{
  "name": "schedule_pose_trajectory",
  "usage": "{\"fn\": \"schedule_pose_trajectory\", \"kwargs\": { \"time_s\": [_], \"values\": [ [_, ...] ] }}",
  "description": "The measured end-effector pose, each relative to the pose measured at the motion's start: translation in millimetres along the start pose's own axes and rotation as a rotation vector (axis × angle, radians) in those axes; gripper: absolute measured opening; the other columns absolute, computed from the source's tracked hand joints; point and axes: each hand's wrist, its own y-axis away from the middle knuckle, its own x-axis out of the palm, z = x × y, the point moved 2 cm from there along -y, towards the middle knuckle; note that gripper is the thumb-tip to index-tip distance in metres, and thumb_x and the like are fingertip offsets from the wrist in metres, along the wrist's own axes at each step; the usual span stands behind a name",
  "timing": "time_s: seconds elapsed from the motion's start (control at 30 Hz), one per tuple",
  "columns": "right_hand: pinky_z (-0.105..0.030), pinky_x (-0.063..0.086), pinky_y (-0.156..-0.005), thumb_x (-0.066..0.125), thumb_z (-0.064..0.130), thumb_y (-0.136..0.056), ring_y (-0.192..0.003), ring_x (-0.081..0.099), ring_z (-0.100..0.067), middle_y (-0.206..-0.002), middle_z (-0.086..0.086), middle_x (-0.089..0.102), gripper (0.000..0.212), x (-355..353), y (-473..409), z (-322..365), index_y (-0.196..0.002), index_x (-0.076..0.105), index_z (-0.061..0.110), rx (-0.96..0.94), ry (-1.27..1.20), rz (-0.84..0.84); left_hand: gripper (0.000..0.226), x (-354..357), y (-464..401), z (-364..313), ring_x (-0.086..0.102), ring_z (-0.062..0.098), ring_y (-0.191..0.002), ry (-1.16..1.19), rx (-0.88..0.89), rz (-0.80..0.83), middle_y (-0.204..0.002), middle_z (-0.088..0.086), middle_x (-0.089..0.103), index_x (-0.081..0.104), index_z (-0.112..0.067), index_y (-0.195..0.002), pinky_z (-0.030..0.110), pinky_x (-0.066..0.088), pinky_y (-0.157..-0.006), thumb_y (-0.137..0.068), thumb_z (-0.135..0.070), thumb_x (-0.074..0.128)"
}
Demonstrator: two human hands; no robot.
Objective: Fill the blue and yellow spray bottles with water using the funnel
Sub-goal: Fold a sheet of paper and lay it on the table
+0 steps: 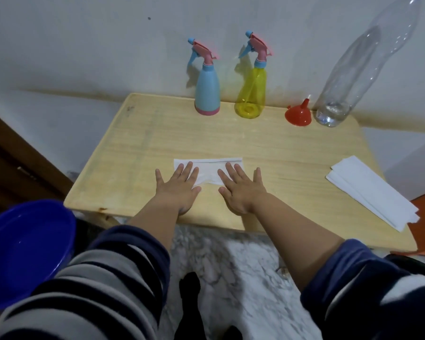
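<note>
A blue spray bottle (206,90) and a yellow spray bottle (252,90) stand upright at the back of the wooden table (138,148), both with pink and blue trigger heads on. To their right a red funnel (298,115) rests wide end down. Beside it stands a tall clear plastic bottle (349,77) with a little water at its bottom. My left hand (179,186) and my right hand (242,187) lie flat, fingers spread, palms down on a white paper towel (209,168) near the table's front middle, far from the bottles.
A stack of white paper towels (371,190) lies at the table's right edge. A dark blue basin (22,251) sits low at the left, beside the table. The wall runs right behind the bottles. Marble floor shows below the table's front edge.
</note>
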Motion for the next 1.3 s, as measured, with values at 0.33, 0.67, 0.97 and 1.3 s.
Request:
{"fn": "schedule_pose_trajectory", "kwargs": {
  "time_s": [0.33,0.67,0.97,1.3],
  "values": [
    [-0.063,-0.013,-0.113,0.008,0.05,-0.1,-0.148,-0.017,-0.016,-0.16,0.004,-0.02,0.058,23.9,53.8,9.2,-0.152,-0.009,0.031,-0.027,-0.006,0.005,0.067,23.2,61.8,-18.5,-0.021,0.011,-0.146,0.04,-0.009,0.023,-0.156,-0.012,-0.027,-0.016,-0.029,-0.151,0.065,-0.009,-0.112,-0.097,-0.059,0.011],
    [-0.06,-0.005,-0.116,0.013,0.04,-0.104,-0.15,-0.004,-0.015,-0.162,0.005,-0.007,0.051,38.3,78.9,17.8,-0.153,0.002,0.031,-0.001,-0.01,-0.092,0.067,38.7,84.3,-6.7,-0.01,0.009,-0.148,-0.021,0.111,-0.097,-0.16,-0.011,-0.016,-0.007,-0.03,-0.153,0.056,-0.004,-0.117,-0.098,-0.056,0.021],
    [-0.043,0.015,-0.116,0.044,0.024,-0.097,-0.136,0.033,-0.024,-0.148,-0.001,0.041,0.035,23.6,65.1,24.5,-0.13,0.057,0.029,0.132,-0.276,-0.473,0.043,20.1,66.0,6.6,0.016,0.015,-0.145,0.145,0.14,-0.394,-0.159,-0.006,0.02,0.038,-0.038,-0.144,0.039,0.009,-0.118,-0.102,-0.044,0.026],
    [-0.041,0.052,-0.082,0.057,0.013,-0.093,-0.108,0.057,-0.033,-0.122,-0.01,0.068,0.022,40.5,56.4,26.4,-0.109,0.073,0.01,0.145,-0.337,-0.659,0.032,34.2,47.8,22.5,0.051,0.016,-0.113,0.331,0.2,-0.536,-0.119,-0.009,0.06,0.063,-0.033,-0.125,0.03,0.03,-0.098,-0.095,-0.037,0.054]
  ]
}}
